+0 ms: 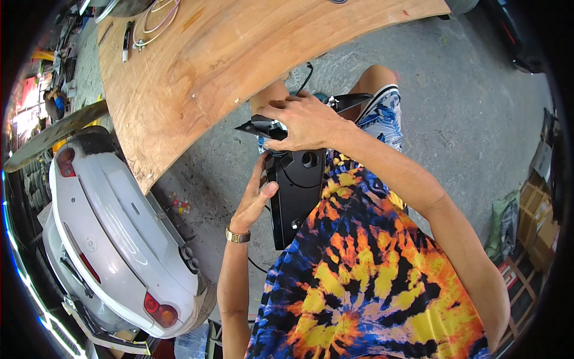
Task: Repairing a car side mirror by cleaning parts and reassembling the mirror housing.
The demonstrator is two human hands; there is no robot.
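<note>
At the far left a silver-white car bumper (113, 239) with red tail lamps lies on the ground, and just above it the curved edge of a plywood tabletop (197, 66) sweeps across the upper part of the view, with a coil of pale cable (156, 21) and a dark pen-like tool (127, 40) resting near its far corner. Moving right, the left hand (256, 197), with a gold-coloured watch (237, 236) on its wrist, presses against the left edge of a black plastic part (297, 191), thumb on the front face and fingers wrapped behind it, so it is gripping that edge. The part is a long, glossy black moulded panel held upright in front of the person's lap, below the table's edge; it has a round hole near its upper right and a pointed fin sticking out at the top left. The right hand (305, 122) is closed over the top of the panel, fingers curled around the upper end beside the fin. A thin black wire (306, 76) runs up from behind this hand toward the table. Grey concrete floor (466, 90) spreads to the right, with cardboard boxes (538, 221) at the far right rim.
</note>
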